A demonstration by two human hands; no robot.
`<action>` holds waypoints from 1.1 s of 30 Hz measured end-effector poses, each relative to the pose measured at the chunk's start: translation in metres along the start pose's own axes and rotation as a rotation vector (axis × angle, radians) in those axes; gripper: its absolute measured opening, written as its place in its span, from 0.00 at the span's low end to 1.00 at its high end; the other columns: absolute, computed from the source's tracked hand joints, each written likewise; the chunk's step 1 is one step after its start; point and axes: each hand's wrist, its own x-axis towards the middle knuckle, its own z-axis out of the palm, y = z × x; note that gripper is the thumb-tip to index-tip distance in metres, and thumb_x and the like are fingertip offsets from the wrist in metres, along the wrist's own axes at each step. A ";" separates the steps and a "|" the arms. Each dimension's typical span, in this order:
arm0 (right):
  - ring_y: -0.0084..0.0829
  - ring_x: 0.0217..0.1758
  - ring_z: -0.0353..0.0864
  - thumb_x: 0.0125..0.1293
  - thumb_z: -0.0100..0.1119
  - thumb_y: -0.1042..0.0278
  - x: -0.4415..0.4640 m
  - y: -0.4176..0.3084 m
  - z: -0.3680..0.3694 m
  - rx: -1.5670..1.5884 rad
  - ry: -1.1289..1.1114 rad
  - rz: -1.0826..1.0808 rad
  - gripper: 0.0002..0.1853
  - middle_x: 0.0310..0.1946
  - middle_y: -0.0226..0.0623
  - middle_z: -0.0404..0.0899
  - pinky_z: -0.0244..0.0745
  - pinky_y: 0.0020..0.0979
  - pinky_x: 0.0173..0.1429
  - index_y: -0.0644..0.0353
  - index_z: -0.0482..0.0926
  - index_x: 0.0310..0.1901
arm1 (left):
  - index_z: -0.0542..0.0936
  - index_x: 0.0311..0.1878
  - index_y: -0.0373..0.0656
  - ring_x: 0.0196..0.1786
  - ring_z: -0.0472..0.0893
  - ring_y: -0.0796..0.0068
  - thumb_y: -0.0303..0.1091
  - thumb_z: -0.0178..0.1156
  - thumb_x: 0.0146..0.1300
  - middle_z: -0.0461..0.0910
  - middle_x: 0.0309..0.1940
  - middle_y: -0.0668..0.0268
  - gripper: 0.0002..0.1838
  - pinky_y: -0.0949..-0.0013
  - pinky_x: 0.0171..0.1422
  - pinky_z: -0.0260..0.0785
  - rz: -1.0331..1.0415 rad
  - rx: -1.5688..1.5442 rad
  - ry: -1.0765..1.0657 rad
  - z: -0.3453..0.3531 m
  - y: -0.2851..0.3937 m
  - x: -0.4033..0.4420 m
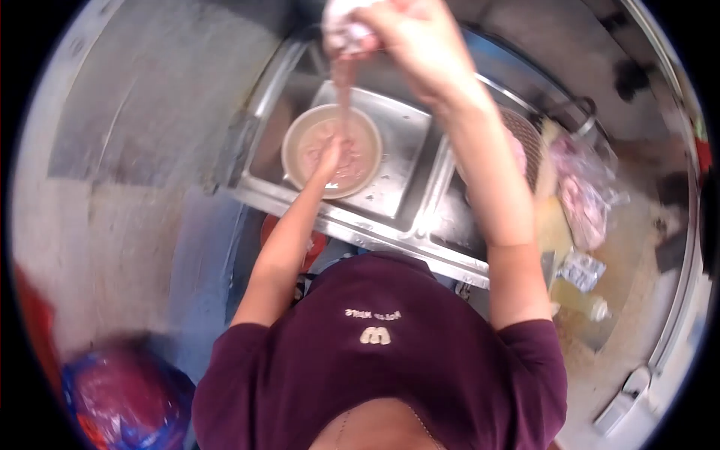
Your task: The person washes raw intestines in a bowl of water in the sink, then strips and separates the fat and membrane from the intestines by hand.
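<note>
My right hand (386, 26) is raised high over the sink at the top of the view, closed around a pale pink lump of raw meat (343, 16). From it a blurred reddish streak (344, 90) falls toward the bowl; whether this is liquid or a strip of meat is unclear. My left hand (331, 155) reaches into a round cream bowl (289, 159) of pinkish liquid and pale pieces (352, 161). Its fingers are mostly hidden there. The bowl stands in the left basin of a stainless steel sink (397, 180).
Right of the sink, a plastic bag of pink meat (585, 206) lies on the counter near a small silvery packet (582, 270) and a bottle (589, 306). A brown perforated basket (529, 139) sits partly behind my right forearm. A blue-red bag (127, 397) lies at lower left.
</note>
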 end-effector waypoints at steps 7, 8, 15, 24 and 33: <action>0.15 0.18 0.69 0.55 0.44 0.78 -0.056 0.000 -0.027 0.008 0.179 -0.067 0.07 0.17 0.30 0.72 0.66 0.17 0.24 0.66 0.73 0.23 | 0.71 0.45 0.46 0.31 0.77 0.77 0.49 0.48 0.60 0.73 0.26 0.69 0.18 0.77 0.27 0.65 -0.188 -0.005 0.026 0.039 0.046 -0.026; 0.14 0.18 0.68 0.55 0.44 0.78 -0.068 -0.003 -0.034 0.016 0.207 -0.121 0.07 0.17 0.30 0.72 0.65 0.17 0.24 0.66 0.73 0.23 | 0.70 0.46 0.46 0.24 0.73 0.80 0.50 0.47 0.61 0.70 0.23 0.71 0.19 0.80 0.22 0.59 -0.170 -0.017 0.046 0.055 0.053 -0.026; 0.14 0.21 0.68 0.55 0.46 0.78 -0.180 -0.048 -0.095 -0.125 0.475 -0.182 0.06 0.21 0.29 0.73 0.65 0.16 0.25 0.66 0.74 0.28 | 0.68 0.46 0.42 0.16 0.60 0.85 0.43 0.41 0.65 0.68 0.25 0.71 0.15 0.83 0.15 0.48 -0.274 -0.045 -0.541 0.226 0.108 -0.063; 0.16 0.28 0.71 0.58 0.49 0.76 -0.359 -0.083 -0.186 -0.565 0.932 -0.088 0.07 0.27 0.29 0.74 0.66 0.18 0.31 0.67 0.75 0.36 | 0.72 0.43 0.42 0.28 0.71 0.83 0.36 0.43 0.63 0.75 0.32 0.67 0.12 0.82 0.25 0.61 -0.518 -0.018 -1.105 0.464 0.023 -0.109; 0.23 0.29 0.73 0.56 0.48 0.77 -0.524 0.049 -0.257 -1.062 1.129 0.122 0.10 0.27 0.33 0.73 0.69 0.24 0.34 0.66 0.75 0.40 | 0.73 0.48 0.41 0.40 0.76 0.76 0.37 0.46 0.62 0.76 0.42 0.65 0.15 0.74 0.43 0.67 -0.247 0.684 -1.070 0.500 -0.023 -0.134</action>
